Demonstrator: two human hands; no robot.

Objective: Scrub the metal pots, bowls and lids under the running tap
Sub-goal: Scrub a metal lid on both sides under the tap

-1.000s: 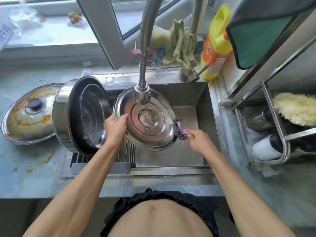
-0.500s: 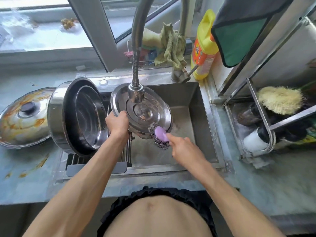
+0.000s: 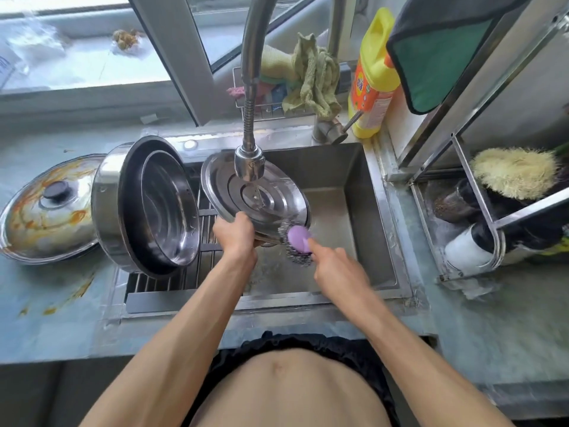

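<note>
Scourer (image 3: 297, 245) has slid down to lid's (image 3: 261, 192) lower rim.

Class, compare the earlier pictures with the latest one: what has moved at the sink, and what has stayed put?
The right hand has swept the scourer from the steel lid's right edge down to its lower rim. The left hand still grips the lid under the tap. The pot and stained lid have not moved.
</note>
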